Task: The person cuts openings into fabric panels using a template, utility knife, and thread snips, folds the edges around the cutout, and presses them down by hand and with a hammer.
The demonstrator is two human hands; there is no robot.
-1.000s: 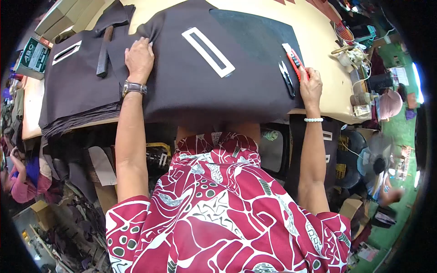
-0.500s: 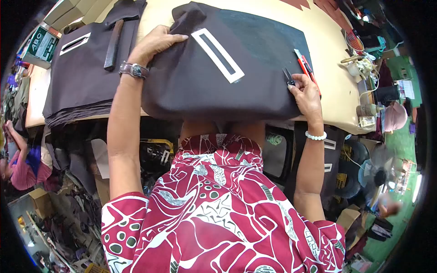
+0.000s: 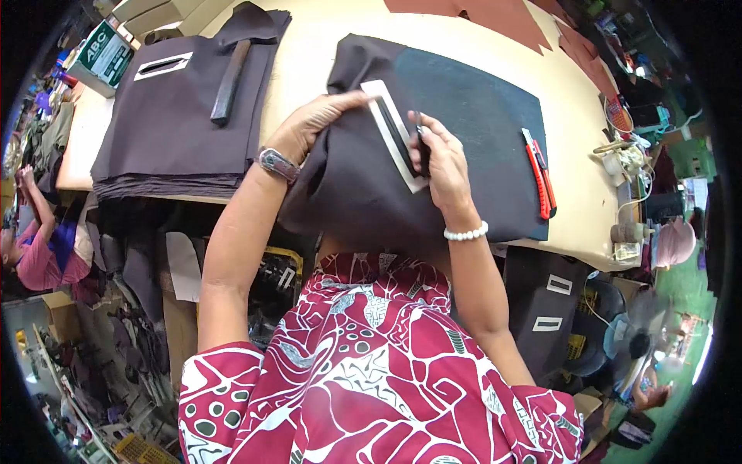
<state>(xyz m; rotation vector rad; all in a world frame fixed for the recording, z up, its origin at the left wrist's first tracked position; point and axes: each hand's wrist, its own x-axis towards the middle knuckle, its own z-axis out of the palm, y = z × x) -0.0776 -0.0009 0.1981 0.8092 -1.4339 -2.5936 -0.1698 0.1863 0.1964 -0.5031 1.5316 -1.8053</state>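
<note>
My left hand (image 3: 321, 120) grips the upper left part of a dark brown sheet of leather-like material (image 3: 348, 193), which bunches into folds there. A white rectangular frame with a slot (image 3: 413, 182) lies on this sheet. Over the frame's right side, my right hand (image 3: 446, 162) is closed around small black thread snips (image 3: 422, 139), mostly hidden by the fingers. Beneath the sheet lies a dark green mat (image 3: 479, 100). A red box cutter (image 3: 539, 174) rests on the mat's right edge, beside another slim red-and-black tool.
Left on the table (image 3: 309, 46) is a stack of dark sheets (image 3: 178, 116) with a hammer (image 3: 230, 85) on top. A green-and-white box (image 3: 102, 58) stands beyond it. Reddish-brown pieces (image 3: 479, 19) lie at the back. Another person (image 3: 46, 240) is at far left.
My right hand has moved left with the snips, from the mat's right side to the white frame. The sheet's right part is drawn left, baring more mat. The view has shifted.
</note>
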